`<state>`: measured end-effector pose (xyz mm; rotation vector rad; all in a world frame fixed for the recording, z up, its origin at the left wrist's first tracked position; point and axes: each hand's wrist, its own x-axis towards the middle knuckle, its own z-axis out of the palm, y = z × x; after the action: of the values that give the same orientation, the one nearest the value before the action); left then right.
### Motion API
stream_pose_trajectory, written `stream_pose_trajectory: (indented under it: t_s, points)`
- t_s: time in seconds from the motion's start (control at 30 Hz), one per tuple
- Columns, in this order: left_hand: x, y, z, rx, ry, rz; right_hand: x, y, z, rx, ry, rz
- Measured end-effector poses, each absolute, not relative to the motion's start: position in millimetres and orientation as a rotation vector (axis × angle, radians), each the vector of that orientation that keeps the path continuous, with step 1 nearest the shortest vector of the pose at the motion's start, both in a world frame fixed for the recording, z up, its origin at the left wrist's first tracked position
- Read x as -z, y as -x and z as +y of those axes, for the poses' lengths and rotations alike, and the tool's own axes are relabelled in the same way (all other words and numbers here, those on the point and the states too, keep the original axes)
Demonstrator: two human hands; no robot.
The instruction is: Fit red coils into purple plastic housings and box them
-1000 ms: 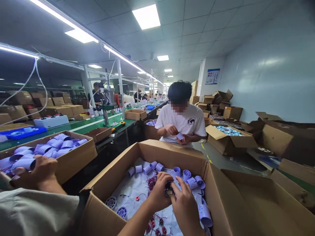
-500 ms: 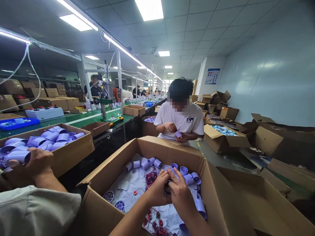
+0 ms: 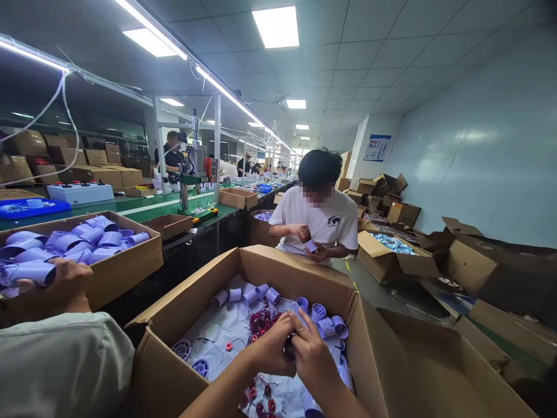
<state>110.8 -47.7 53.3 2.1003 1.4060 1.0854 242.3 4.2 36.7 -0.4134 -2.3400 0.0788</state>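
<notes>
Both of my hands are over a large open cardboard box [image 3: 282, 264]. My left hand [image 3: 275, 343] and my right hand [image 3: 312, 349] meet, fingers closed around a purple plastic cup [image 3: 298, 318]. Only a sliver of it shows; the fingers hide the rest. Below them, on white paper [image 3: 220, 337], a pile of small red ring-shaped parts with dark wires [image 3: 262, 322] lies in the box. More red parts [image 3: 262, 395] are scattered nearer me. Loose purple cups [image 3: 325, 328] sit along the far and right sides, and round spoked purple pieces [image 3: 201, 367] at the left.
At left, another person's hand [image 3: 72, 281] grips a purple cup in a cardboard box [image 3: 126, 267] full of them. A person in a white shirt [image 3: 319, 223] across the box handles a small purple part. A press machine [image 3: 194, 168] stands on the green line; cartons [image 3: 402, 264] fill the right.
The view has tilted up slightly, shifting the box leftward in it. My hands have turned a little around the cup, and its dark opening is now mostly covered.
</notes>
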Motion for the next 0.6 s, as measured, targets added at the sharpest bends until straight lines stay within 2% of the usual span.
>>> stream_pose_trajectory:
  t_s: [0.33, 0.5, 0.6]
  points:
    - [-50.4, -121.4, -45.9, -1.262, -2.151, 1.584, -28.2, -232.9, 3.9, -0.351, 0.656, -2.169]
    - [-46.7, -113.4, -42.7, -1.154, -2.063, 1.578, -44.8, -239.4, 3.3, -0.508, 0.796, -2.239]
    - [-38.0, -109.6, -40.0, -1.156, -1.896, 1.554, -59.1, -248.1, -0.8, -0.738, 0.770, -2.207]
